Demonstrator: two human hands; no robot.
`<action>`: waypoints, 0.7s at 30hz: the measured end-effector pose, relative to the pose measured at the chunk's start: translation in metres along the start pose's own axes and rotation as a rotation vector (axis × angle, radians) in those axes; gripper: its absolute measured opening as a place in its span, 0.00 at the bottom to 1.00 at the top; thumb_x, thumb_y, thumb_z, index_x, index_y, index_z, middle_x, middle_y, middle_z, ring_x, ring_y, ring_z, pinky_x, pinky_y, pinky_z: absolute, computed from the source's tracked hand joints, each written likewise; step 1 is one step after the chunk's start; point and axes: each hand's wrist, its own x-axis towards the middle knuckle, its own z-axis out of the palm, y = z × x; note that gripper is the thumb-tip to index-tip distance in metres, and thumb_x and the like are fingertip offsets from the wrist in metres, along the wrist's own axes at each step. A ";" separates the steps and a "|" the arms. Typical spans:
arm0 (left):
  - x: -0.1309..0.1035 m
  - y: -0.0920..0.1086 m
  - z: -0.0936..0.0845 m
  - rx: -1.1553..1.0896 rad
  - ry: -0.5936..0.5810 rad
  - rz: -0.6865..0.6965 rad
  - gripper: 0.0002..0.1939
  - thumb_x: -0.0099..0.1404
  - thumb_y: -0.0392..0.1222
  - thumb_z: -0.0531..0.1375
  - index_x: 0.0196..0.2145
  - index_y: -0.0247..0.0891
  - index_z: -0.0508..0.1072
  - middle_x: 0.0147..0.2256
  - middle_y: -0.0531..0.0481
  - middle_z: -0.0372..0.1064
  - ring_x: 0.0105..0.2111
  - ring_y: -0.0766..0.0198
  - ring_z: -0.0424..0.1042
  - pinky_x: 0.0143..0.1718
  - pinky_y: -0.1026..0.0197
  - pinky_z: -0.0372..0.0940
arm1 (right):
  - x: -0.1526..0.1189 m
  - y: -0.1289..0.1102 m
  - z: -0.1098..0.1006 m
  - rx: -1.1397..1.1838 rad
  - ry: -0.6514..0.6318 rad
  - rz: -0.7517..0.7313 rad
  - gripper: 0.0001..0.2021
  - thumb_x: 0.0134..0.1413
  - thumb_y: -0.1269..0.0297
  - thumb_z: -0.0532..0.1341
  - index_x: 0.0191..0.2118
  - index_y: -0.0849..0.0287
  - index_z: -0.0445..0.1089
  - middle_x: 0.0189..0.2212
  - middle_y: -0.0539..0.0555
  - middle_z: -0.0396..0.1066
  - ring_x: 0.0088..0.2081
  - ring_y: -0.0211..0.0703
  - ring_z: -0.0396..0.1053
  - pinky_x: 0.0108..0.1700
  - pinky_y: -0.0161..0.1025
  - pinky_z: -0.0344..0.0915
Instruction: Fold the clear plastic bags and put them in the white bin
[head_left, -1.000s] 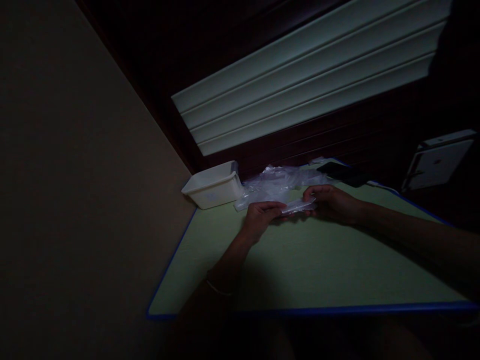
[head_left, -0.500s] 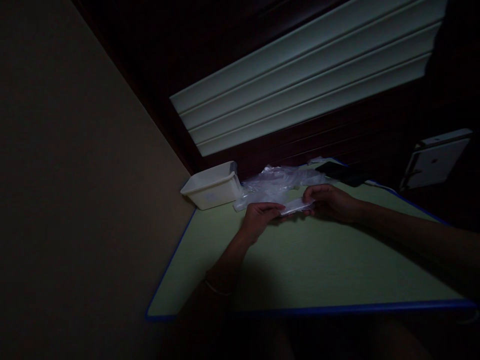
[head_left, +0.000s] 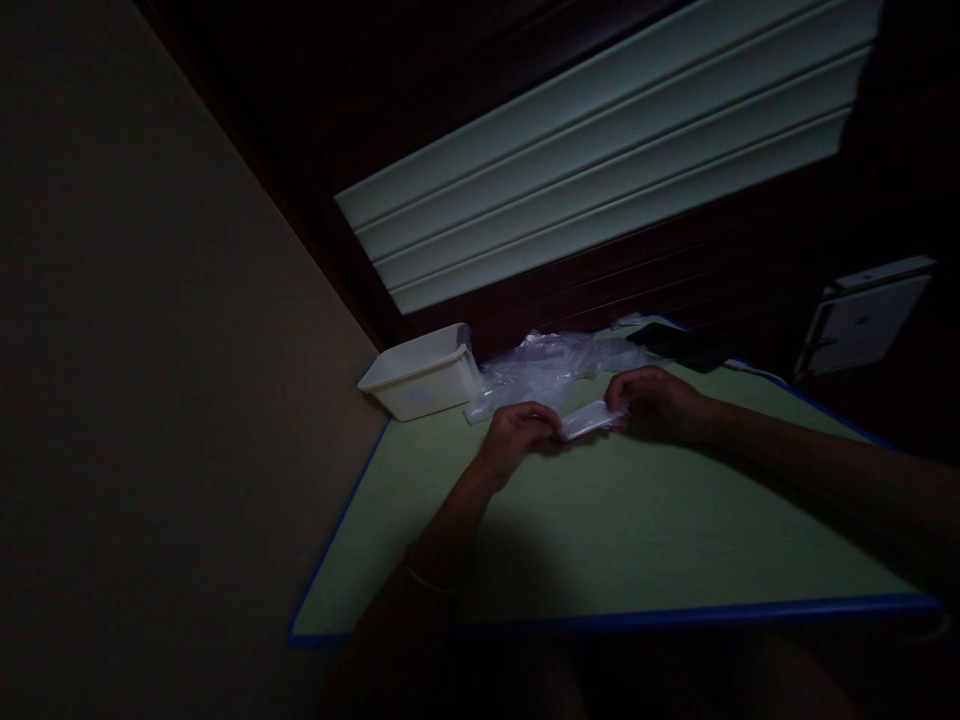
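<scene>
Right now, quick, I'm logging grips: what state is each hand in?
Left hand: closed, pinching the left end of a small translucent plastic packet.
Right hand: closed, pinching that packet's right end.

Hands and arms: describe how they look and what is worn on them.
The left hand and right hand wear no gloves. A thin pale band crosses the left arm; the dimness hides its details. The right arm shows no visible sleeve.

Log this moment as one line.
left hand: holds whitish flat plastic packet | right hand: holds its other end | beyond: crumpled translucent plastic wrapping, white rectangular plastic bin
</scene>
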 end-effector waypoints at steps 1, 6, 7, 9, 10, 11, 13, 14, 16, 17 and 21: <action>0.000 0.001 0.000 -0.055 -0.017 -0.028 0.13 0.51 0.44 0.65 0.33 0.34 0.72 0.27 0.48 0.75 0.26 0.60 0.75 0.32 0.58 0.69 | 0.000 0.000 0.000 -0.036 0.012 -0.022 0.07 0.42 0.67 0.60 0.21 0.60 0.74 0.19 0.54 0.72 0.22 0.39 0.65 0.27 0.36 0.59; -0.005 0.004 0.013 -0.034 -0.088 -0.193 0.26 0.58 0.60 0.61 0.39 0.32 0.71 0.29 0.41 0.76 0.26 0.60 0.76 0.29 0.60 0.69 | -0.005 -0.008 0.004 -0.271 -0.075 -0.123 0.11 0.45 0.63 0.58 0.21 0.59 0.74 0.19 0.52 0.70 0.23 0.39 0.64 0.28 0.36 0.59; -0.007 0.005 0.018 0.015 -0.147 -0.219 0.27 0.58 0.60 0.61 0.39 0.30 0.72 0.31 0.38 0.76 0.27 0.60 0.76 0.30 0.61 0.69 | -0.007 -0.011 0.006 -0.298 -0.097 -0.124 0.11 0.46 0.63 0.57 0.22 0.59 0.75 0.20 0.52 0.71 0.24 0.40 0.65 0.29 0.36 0.59; -0.011 0.005 0.027 0.079 -0.245 -0.253 0.26 0.56 0.58 0.64 0.37 0.28 0.74 0.34 0.36 0.76 0.29 0.59 0.77 0.30 0.62 0.68 | -0.012 -0.017 0.011 -0.376 -0.129 -0.137 0.12 0.47 0.64 0.57 0.23 0.59 0.75 0.21 0.52 0.71 0.26 0.41 0.65 0.31 0.37 0.60; -0.012 0.005 0.029 0.095 -0.271 -0.264 0.25 0.56 0.57 0.65 0.36 0.28 0.75 0.35 0.35 0.76 0.29 0.59 0.77 0.30 0.62 0.68 | -0.014 -0.020 0.013 -0.417 -0.141 -0.146 0.12 0.48 0.64 0.56 0.23 0.59 0.75 0.21 0.52 0.71 0.25 0.41 0.65 0.32 0.38 0.60; -0.013 0.004 0.031 0.102 -0.286 -0.277 0.24 0.55 0.56 0.65 0.35 0.28 0.75 0.35 0.35 0.77 0.29 0.59 0.77 0.29 0.62 0.68 | -0.015 -0.023 0.014 -0.452 -0.152 -0.155 0.12 0.49 0.64 0.56 0.23 0.59 0.75 0.21 0.52 0.71 0.25 0.41 0.65 0.32 0.38 0.61; -0.014 0.003 0.032 0.102 -0.288 -0.298 0.23 0.56 0.55 0.66 0.34 0.29 0.75 0.34 0.35 0.77 0.29 0.59 0.77 0.29 0.61 0.68 | -0.016 -0.024 0.017 -0.484 -0.132 -0.178 0.11 0.49 0.64 0.57 0.24 0.58 0.74 0.22 0.52 0.71 0.26 0.42 0.66 0.33 0.38 0.61; -0.014 0.001 0.032 0.096 -0.274 -0.300 0.23 0.55 0.55 0.66 0.34 0.29 0.75 0.34 0.35 0.77 0.29 0.58 0.77 0.29 0.61 0.68 | -0.016 -0.023 0.017 -0.471 -0.091 -0.188 0.09 0.50 0.64 0.58 0.25 0.58 0.74 0.23 0.52 0.72 0.28 0.42 0.66 0.33 0.38 0.62; -0.012 -0.002 0.030 0.075 -0.223 -0.278 0.23 0.55 0.56 0.66 0.34 0.29 0.75 0.34 0.35 0.77 0.29 0.58 0.77 0.29 0.60 0.69 | -0.014 -0.019 0.019 -0.347 0.021 -0.168 0.06 0.51 0.63 0.61 0.34 0.57 0.74 0.28 0.52 0.74 0.31 0.43 0.69 0.35 0.38 0.64; -0.010 -0.004 0.030 0.064 -0.189 -0.255 0.23 0.56 0.56 0.65 0.35 0.29 0.75 0.34 0.35 0.77 0.29 0.58 0.77 0.30 0.60 0.69 | -0.012 -0.016 0.019 -0.244 0.066 -0.137 0.09 0.53 0.62 0.61 0.40 0.56 0.73 0.31 0.52 0.75 0.33 0.43 0.70 0.36 0.39 0.65; -0.005 -0.008 0.032 0.017 -0.034 -0.150 0.23 0.57 0.56 0.64 0.37 0.29 0.75 0.36 0.36 0.77 0.31 0.58 0.78 0.33 0.59 0.69 | -0.008 -0.004 0.022 0.073 0.059 -0.064 0.27 0.57 0.55 0.61 0.61 0.48 0.57 0.44 0.55 0.75 0.42 0.46 0.73 0.45 0.44 0.67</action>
